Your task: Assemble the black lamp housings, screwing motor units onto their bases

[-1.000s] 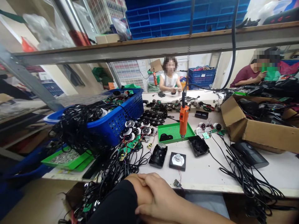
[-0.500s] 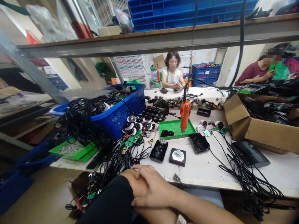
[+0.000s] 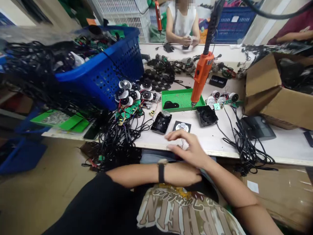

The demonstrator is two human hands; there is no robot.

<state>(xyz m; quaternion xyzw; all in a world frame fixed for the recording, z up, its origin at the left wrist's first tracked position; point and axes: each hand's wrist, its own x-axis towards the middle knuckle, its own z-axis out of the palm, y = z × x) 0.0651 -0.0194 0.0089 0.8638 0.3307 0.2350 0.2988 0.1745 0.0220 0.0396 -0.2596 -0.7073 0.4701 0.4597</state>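
My right hand (image 3: 187, 145) is raised just over the table's front edge, thumb and fingers apart, holding nothing. Its fingertips are near a small black square part with a round metal motor (image 3: 182, 126) on it, and overlap its thin wires in the view. Across my lap lies my left forearm with a dark-strapped watch (image 3: 161, 173). My left hand (image 3: 184, 174) rests below the right wrist, its fingers mostly hidden. Beside the motor part, a black plastic housing (image 3: 161, 123) lies on the left and another open black housing (image 3: 207, 116) on the right.
An orange electric screwdriver (image 3: 201, 78) hangs above a green tray (image 3: 182, 109). At left stands a blue basket (image 3: 105, 73) heaped with cables and parts, at right a cardboard box (image 3: 288, 104). Black cables (image 3: 254, 143) droop over the edge. A co-worker (image 3: 183, 26) sits opposite.
The view has tipped downward. My right hand has come off my left arm and moved forward to the table edge, its fingers spread. My left forearm now shows across my lap.
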